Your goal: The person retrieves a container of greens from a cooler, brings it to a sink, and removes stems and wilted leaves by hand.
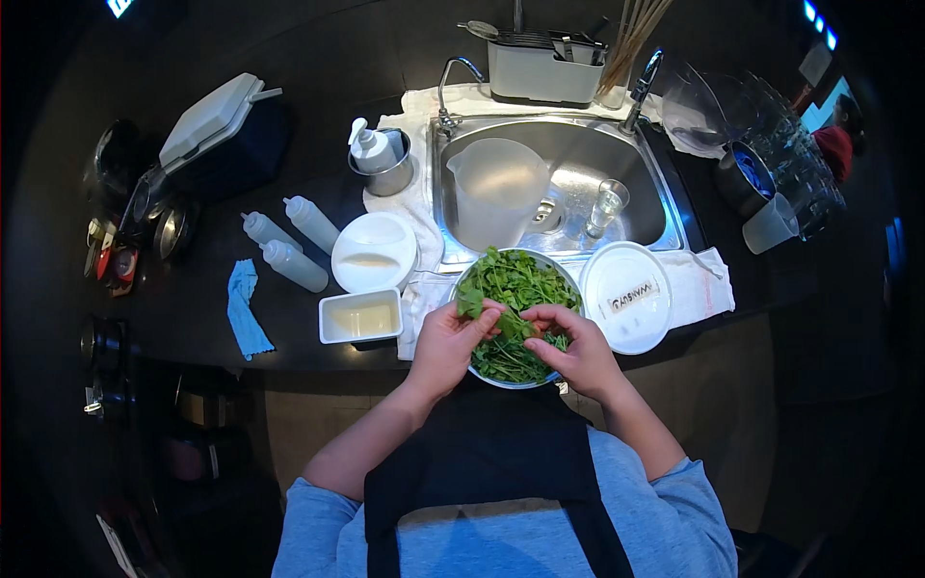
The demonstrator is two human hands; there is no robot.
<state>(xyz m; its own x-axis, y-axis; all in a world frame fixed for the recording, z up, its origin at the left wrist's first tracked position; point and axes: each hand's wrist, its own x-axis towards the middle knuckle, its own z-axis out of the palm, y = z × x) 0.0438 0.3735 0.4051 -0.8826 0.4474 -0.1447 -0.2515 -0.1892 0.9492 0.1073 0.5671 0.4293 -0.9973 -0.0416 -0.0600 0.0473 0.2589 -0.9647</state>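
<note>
A round tub of leafy green herbs (531, 278) stands against my apron at the sink's front edge. Over it, my left hand (462, 336) pinches a leafy herb sprig (471, 302) between thumb and fingers. My right hand (574, 347) has thumb and fingertips at the stems of the herbs in the middle of the tub. To the right of the tub lies a round white lid (626, 298) bearing writing. Left of it are a small white rectangular container (360, 316) and a round white lidded container (373, 253).
Behind the tub, a steel sink (668, 217) holds a translucent plastic pitcher (498, 191) and a drinking glass (607, 208). Squeeze bottles (295, 265) and a blue cloth (248, 309) lie left. A metal pot (744, 177) and plastic cup (770, 224) stand right. A person (835, 148) is at far right.
</note>
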